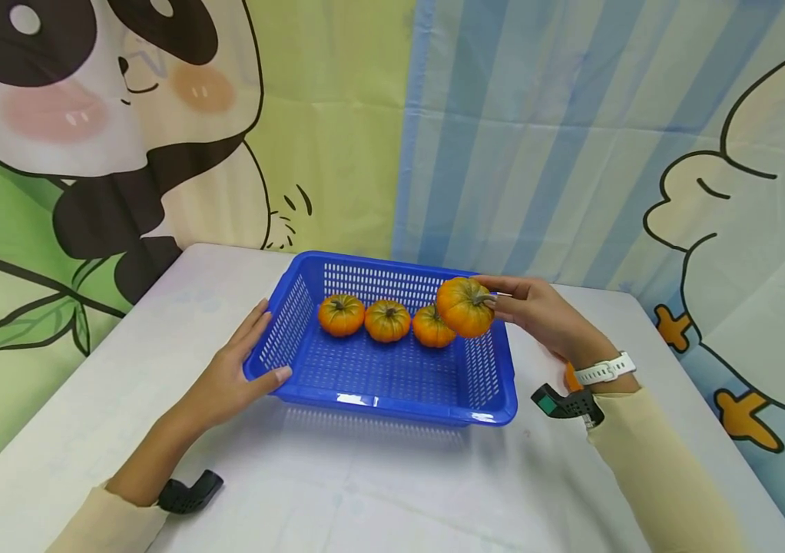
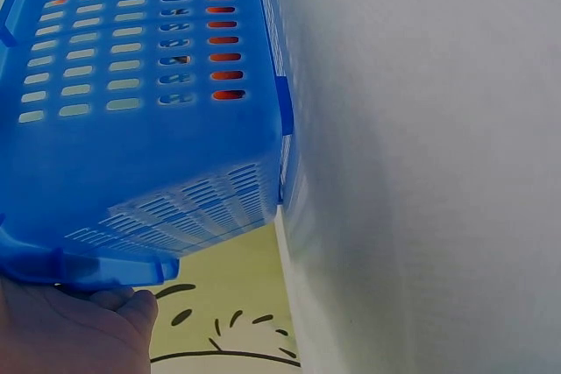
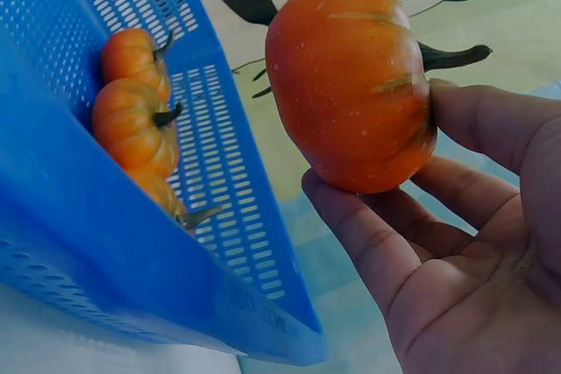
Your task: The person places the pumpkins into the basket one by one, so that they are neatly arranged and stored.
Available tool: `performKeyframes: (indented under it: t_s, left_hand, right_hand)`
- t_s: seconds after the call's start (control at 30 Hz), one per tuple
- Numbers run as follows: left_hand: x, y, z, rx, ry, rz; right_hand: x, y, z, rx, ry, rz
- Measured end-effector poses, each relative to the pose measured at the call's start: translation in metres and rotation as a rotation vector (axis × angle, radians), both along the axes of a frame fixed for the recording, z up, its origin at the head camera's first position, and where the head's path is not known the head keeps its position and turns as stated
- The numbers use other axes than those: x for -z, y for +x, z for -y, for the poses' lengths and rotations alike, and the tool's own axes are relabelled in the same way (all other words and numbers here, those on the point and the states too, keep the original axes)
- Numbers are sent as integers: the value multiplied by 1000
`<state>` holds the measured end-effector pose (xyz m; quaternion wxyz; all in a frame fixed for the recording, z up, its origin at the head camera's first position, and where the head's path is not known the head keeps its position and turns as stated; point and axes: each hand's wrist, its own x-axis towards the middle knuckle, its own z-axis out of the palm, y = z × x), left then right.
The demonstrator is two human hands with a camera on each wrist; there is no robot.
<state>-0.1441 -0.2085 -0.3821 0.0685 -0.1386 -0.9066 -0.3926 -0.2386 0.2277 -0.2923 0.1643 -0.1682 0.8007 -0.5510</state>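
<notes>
Held pumpkin: a small orange pumpkin [image 1: 463,309] is raised off the table, covering part of the basket's far right corner in the head view; the right wrist view shows it apart from the basket.
Right hand: the right hand [image 1: 546,316] pinches the held pumpkin between thumb and fingers.
Pumpkin against palm: it sits out at the fingertips, with a gap between it and the palm in the right wrist view; the thumb presses beside the stem and a fingertip meets the opposite side.
Stem: the stem [image 3: 454,56] points toward the hand, passing just beside the thumb tip.
Left hand: the left hand [image 1: 232,378] is spread, fingers fairly straight along the basket's left rim, thumb at the near left corner; the left wrist view shows it touching that rim from outside.
Basket: a blue slotted basket [image 1: 372,388] stands on a white-covered table [image 1: 365,491], between the two hands.
Pumpkins inside: a left pumpkin [image 1: 341,316], a middle pumpkin [image 1: 387,321] and a right pumpkin [image 1: 432,329] form a row toward the far side; the held one partly hides the last.
Right wrist: a white band [image 1: 605,369] circles it; an orange object [image 1: 571,376], mostly hidden, shows behind.
Backdrop: a cartoon-printed curtain [image 1: 337,115].
</notes>
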Motion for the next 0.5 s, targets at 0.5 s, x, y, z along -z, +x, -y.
performKeyframes:
  t_s: [0.5]
  left_hand:
    - [2, -1, 1, -1, -4, -11]
  right_hand:
    - [-6, -22, 26, -108, -64, 0]
